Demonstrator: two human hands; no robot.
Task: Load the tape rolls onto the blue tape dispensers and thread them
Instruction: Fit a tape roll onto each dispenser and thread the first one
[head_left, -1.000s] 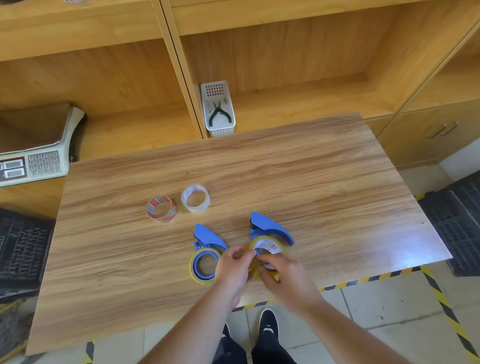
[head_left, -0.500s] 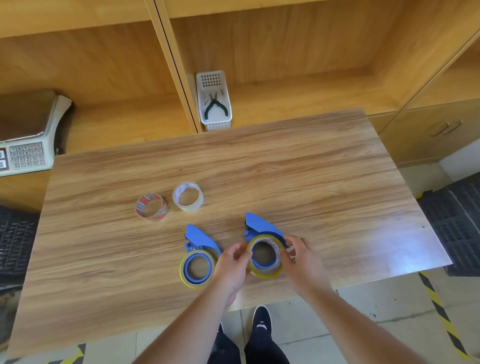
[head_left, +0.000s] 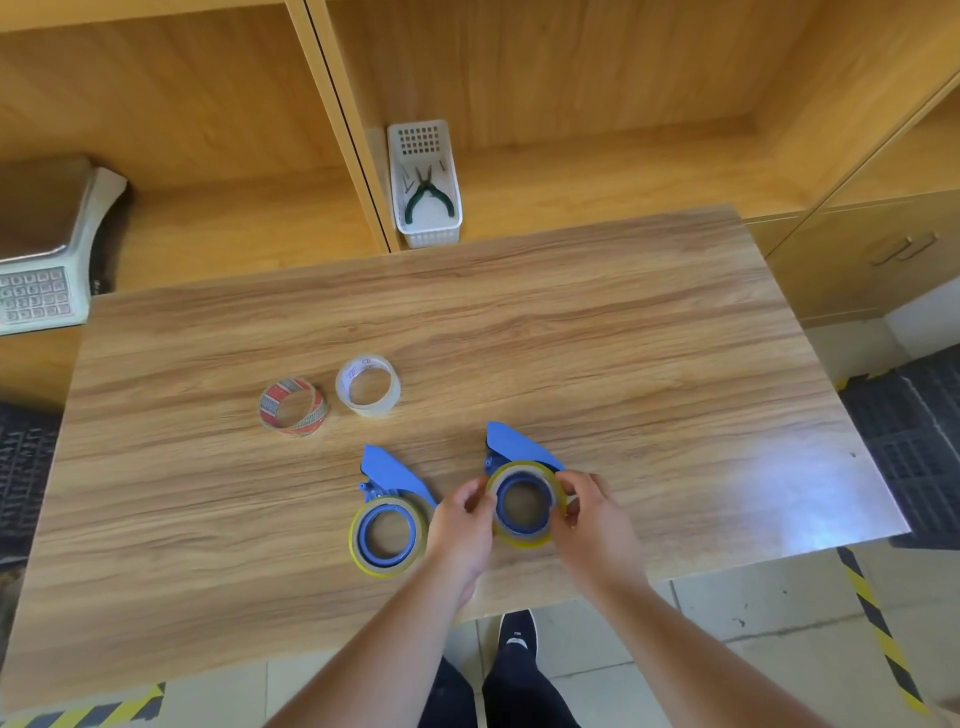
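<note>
Two blue tape dispensers lie on the wooden table (head_left: 649, 332) near its front edge. The left dispenser (head_left: 387, 475) carries a yellowish tape roll (head_left: 363, 558) around its blue hub. The right dispenser (head_left: 511, 444) has a second yellowish roll (head_left: 522, 540) seated around its hub. My left hand (head_left: 460, 525) pinches that roll's left rim and my right hand (head_left: 592, 519) pinches its right rim. Two loose rolls lie further back on the left: a red-printed roll (head_left: 293, 408) and a clear roll (head_left: 368, 387).
A white basket (head_left: 428, 231) holding green-handled pliers sits on the shelf behind the table. A weighing scale (head_left: 44, 260) stands at the far left. Cabinet drawers are to the right, and black mats and hazard-striped tape lie on the floor.
The right roll has settled flat around the right dispenser's hub. My hands have parted from its front to opposite sides of its rim. The camera has tilted slightly.
</note>
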